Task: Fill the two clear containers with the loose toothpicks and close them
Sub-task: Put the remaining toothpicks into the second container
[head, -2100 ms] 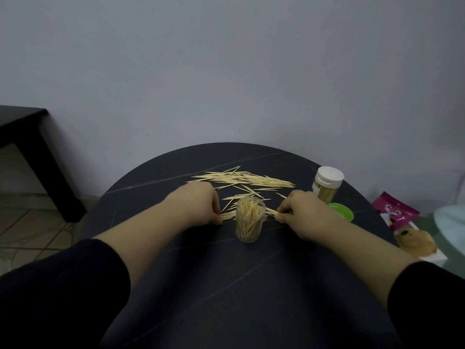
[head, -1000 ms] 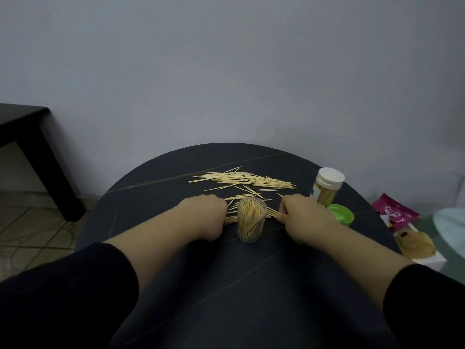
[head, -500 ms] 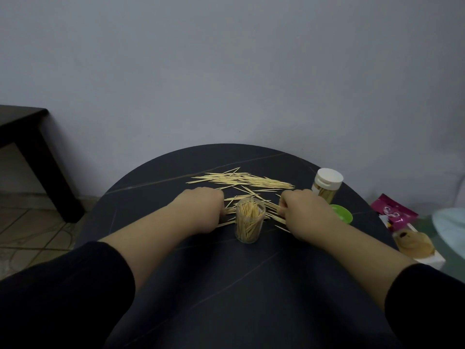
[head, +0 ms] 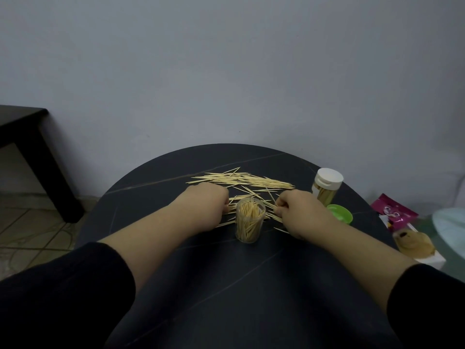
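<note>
Dark table (head: 226, 285), hands (head: 208, 207) (head: 299, 212) apparently pinching toothpicks (head: 241, 180), container (head: 250, 220) between

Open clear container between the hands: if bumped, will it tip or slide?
Tall, narrow and upright, the open clear container probably tips easily. Lidless, its toothpicks would likely spill. It looks light, so may slide on the smooth table.

Open container (head: 249, 220) stands mid-table (head: 226, 285); loose toothpicks (head: 241, 181) at 12 o'clock, capped container (head: 327, 185) at 2 o'clock, lid (head: 339, 214) at 3 o'clock.

plain grey wall (head: 226, 71) — tiled floor (head: 30, 230), dark side table (head: 22, 127).
</note>
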